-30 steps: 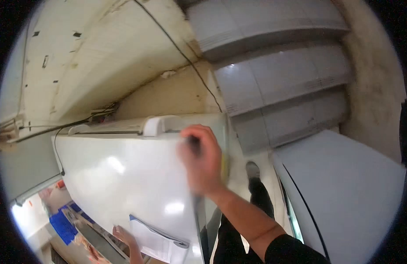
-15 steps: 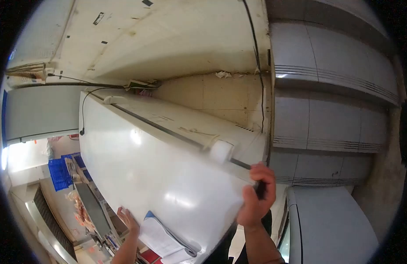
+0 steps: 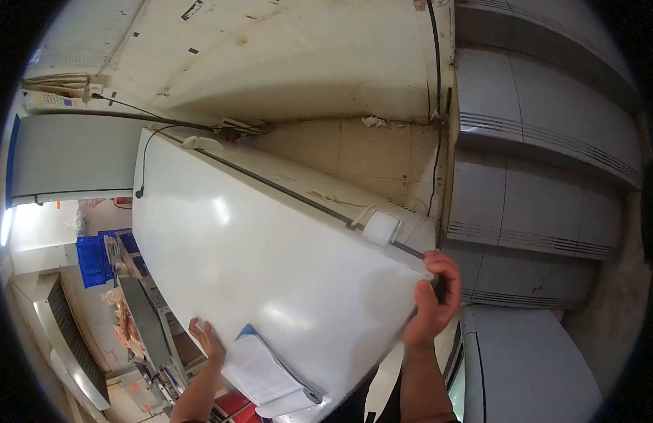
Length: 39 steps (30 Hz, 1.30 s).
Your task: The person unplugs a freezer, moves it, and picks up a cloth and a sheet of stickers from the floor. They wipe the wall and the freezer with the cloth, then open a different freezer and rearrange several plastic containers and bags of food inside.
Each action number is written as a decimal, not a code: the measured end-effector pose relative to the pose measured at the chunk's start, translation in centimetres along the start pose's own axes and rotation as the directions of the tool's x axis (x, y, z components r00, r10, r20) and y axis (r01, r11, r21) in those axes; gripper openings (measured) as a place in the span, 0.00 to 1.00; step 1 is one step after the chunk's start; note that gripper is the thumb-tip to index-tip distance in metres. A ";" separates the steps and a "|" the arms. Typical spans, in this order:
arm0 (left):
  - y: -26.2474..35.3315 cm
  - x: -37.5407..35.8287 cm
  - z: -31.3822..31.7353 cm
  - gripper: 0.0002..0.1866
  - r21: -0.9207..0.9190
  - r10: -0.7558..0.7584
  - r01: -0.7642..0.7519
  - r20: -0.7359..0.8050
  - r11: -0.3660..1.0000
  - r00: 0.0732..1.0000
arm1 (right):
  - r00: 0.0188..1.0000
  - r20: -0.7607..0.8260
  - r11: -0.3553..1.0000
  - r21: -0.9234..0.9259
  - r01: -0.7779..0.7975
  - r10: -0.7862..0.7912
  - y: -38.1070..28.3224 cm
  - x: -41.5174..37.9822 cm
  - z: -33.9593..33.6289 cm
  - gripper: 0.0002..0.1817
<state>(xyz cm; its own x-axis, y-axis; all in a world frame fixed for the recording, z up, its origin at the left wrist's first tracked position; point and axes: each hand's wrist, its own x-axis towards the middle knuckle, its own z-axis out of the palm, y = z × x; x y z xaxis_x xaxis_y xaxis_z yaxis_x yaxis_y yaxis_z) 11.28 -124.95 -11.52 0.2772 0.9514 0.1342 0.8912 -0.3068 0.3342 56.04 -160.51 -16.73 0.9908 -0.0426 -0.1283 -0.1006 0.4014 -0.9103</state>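
Lid (image 3: 270, 268) swung lower, big glossy white, R hand (image 3: 434, 299) gripping corner, L hand (image 3: 208, 342) flat on edge

The right hand (image 3: 434, 299) wraps the white lid's (image 3: 270, 268) edge, hiding its fingertips. The left hand (image 3: 208, 340) is partly hidden behind papers (image 3: 266, 374), perhaps gripping the lid's lower edge.
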 end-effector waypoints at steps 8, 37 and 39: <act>-0.2 0.0 -0.1 0.29 0.025 -0.020 0.020 0.009 1.000 1.000 | 1.000 0.002 1.000 -0.016 0.024 -0.024 -0.2 -0.3 -0.2 0.16; -4.6 -1.3 -1.9 0.28 0.017 0.065 -0.065 0.023 0.998 0.998 | 0.998 0.024 0.993 -0.101 -0.056 0.058 -0.5 -7.0 -3.5 0.14; -5.3 -1.6 -2.0 0.29 0.026 0.071 -0.072 0.019 0.997 0.997 | 0.999 0.004 0.992 -0.120 -0.032 0.033 -0.7 -8.3 -3.9 0.15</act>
<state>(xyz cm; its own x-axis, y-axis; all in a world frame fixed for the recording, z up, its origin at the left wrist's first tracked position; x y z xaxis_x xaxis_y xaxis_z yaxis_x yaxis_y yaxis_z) 5.43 -124.88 -11.59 0.3467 0.9275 0.1398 0.8782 -0.3733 0.2990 47.56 -164.03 -16.62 0.9874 -0.0254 -0.1564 -0.1425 0.2896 -0.9465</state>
